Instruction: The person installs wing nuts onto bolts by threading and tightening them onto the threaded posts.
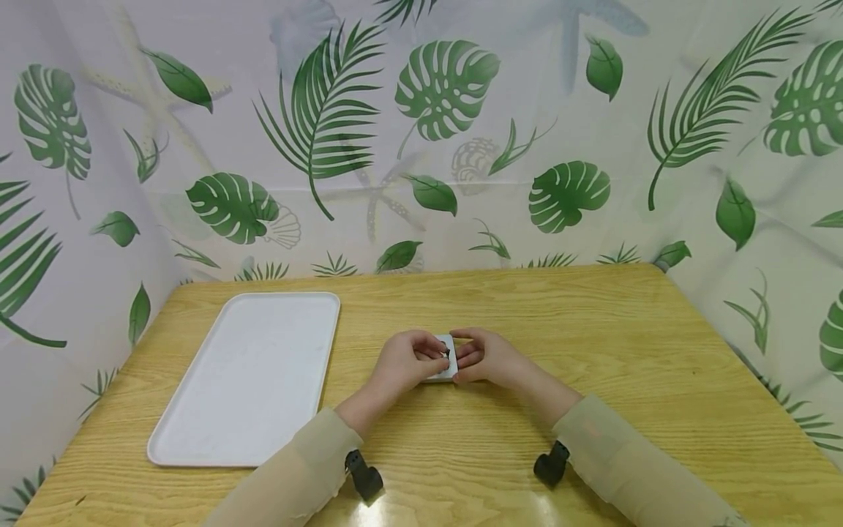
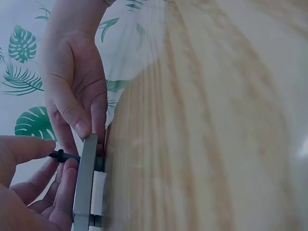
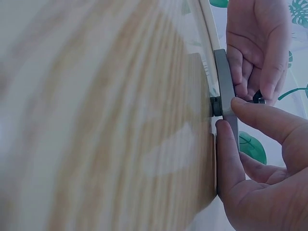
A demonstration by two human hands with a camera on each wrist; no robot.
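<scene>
Pale plate point(image 1: 451, 340) at surface point(image 1: 593, 329): left hand point(image 1: 407, 360), nine o'clock, fingers nearly closed, pinches dark pin point(image 2: 60, 155); right hand point(image 1: 490, 357), three o'clock, fingers narrowly parted, grips edge; pin adjustment apparently underway, steady bracing likely needed next.

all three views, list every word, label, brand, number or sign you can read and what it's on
None readable in any view.
The grey plate, small dark piece and white tray show no legible text.
The backdrop bears leaves, shells and starfish, no writing.
Any marking on the black wrist cameras is too small to read.
</scene>
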